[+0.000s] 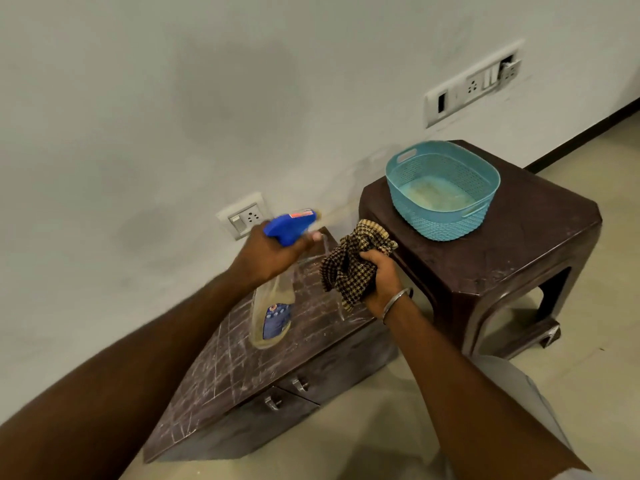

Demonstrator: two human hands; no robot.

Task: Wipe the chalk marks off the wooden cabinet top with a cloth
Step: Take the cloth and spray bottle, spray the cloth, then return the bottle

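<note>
A: Starting with the biggest things: one low wooden cabinet (pixel 263 368) stands against the wall, its top crossed with white chalk marks (pixel 221 362), and two metal handles (pixel 287 393) show on its front.

B: And beside it?

A: One dark brown plastic stool (pixel 502 258), just to the right, carrying one teal basket (pixel 443 192). Two socket plates sit on the wall.

B: What blocks the view?

A: Both forearms cross the cabinet top. The left hand (pixel 270 254) is wrapped around one spray bottle (pixel 273 313) with a blue trigger head, held above the top; its finger seems to be on the trigger, though blur makes that unsure.

B: The cloth?

A: One checked cloth (pixel 349 265), bunched in the closed right hand (pixel 381 282), above the cabinet's far right end.
</note>
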